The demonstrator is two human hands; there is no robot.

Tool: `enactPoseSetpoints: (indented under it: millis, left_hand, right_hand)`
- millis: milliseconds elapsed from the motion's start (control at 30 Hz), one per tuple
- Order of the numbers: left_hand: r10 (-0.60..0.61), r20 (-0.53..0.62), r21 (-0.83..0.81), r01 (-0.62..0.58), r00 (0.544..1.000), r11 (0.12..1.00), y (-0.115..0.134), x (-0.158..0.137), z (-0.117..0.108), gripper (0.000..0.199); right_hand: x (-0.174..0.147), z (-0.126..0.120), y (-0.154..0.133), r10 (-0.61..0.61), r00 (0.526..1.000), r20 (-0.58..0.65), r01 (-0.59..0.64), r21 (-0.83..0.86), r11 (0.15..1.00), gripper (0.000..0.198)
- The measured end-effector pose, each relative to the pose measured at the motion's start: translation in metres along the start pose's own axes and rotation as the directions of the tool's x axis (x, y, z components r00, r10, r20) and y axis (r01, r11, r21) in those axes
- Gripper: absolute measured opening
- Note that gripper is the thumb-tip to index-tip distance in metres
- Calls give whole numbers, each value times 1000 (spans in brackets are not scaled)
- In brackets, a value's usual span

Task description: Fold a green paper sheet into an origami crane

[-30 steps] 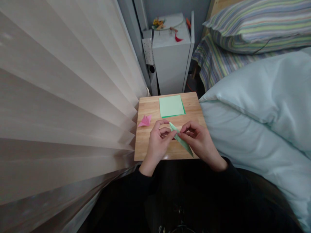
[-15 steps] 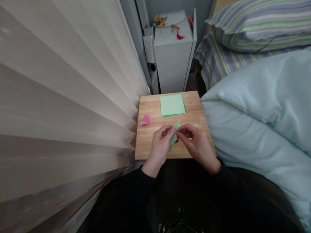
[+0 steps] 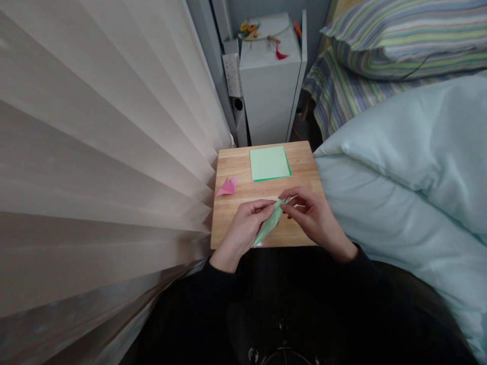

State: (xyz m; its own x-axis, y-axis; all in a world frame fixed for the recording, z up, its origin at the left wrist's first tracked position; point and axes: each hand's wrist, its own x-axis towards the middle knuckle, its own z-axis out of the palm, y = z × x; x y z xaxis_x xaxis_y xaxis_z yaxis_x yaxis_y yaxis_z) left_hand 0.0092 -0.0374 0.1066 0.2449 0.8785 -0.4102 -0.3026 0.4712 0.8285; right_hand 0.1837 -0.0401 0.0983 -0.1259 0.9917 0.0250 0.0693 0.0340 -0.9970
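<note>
A folded piece of green origami paper [image 3: 269, 225] is held over the near part of a small wooden table [image 3: 228, 228]. My left hand [image 3: 246, 223] pinches it along its left edge, between thumb and fingers. At its upper right tip, my right hand [image 3: 310, 214] has the thumb and fingertips closed round the narrow end. The paper lies slanted, its lower end toward me. A pink folded paper figure [image 3: 228, 186] rests at the table's left side. Toward the back lies a small stack of square green paper [image 3: 270, 163], pale green on top.
Pleated curtains [image 3: 114, 152] hang along the left side, touching the table. On the right is a bed with a pale blue quilt [image 3: 395, 192] and striped pillows [image 3: 429, 35]. A white cabinet [image 3: 268, 96] with small ornaments stands behind the table.
The green paper has tilted over to the right, its upper tip now lower and further right. My right hand has shifted slightly right, and my left hand has turned with the paper.
</note>
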Motion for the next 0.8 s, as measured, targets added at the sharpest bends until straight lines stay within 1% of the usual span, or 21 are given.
enactPoseSetpoints:
  millis: [100,200,267,333,567,700,800]
  left_hand:
    - [-37,12,10,37,999,999,1,0,-1,14]
    - [-124,40,72,121,991,990,2,-1,-2,20]
    - [-160,53,114,153,986,982,4,-2,-2,23]
    - [-152,53,135,144,987,980,5,-3,-2,24]
    - [-70,37,183,62,997,981,3,0,-1,24]
    - [-69,70,120,61,995,991,0,0,-2,28]
    - [-69,79,80,63,994,995,0,-1,0,30]
  right_hand:
    - [0,0,-1,24,998,-51,-21,59,998,10]
    - [0,1,-1,64,993,-102,-52,118,992,11]
    - [1,2,-1,82,990,-114,-65,151,987,12]
    - [1,3,-2,95,988,-123,-70,194,979,15]
    - [3,8,-1,151,976,-155,-93,331,939,27]
    - [3,8,-2,188,971,-147,-126,356,926,28]
    - [3,8,-3,193,969,-155,-127,357,925,27]
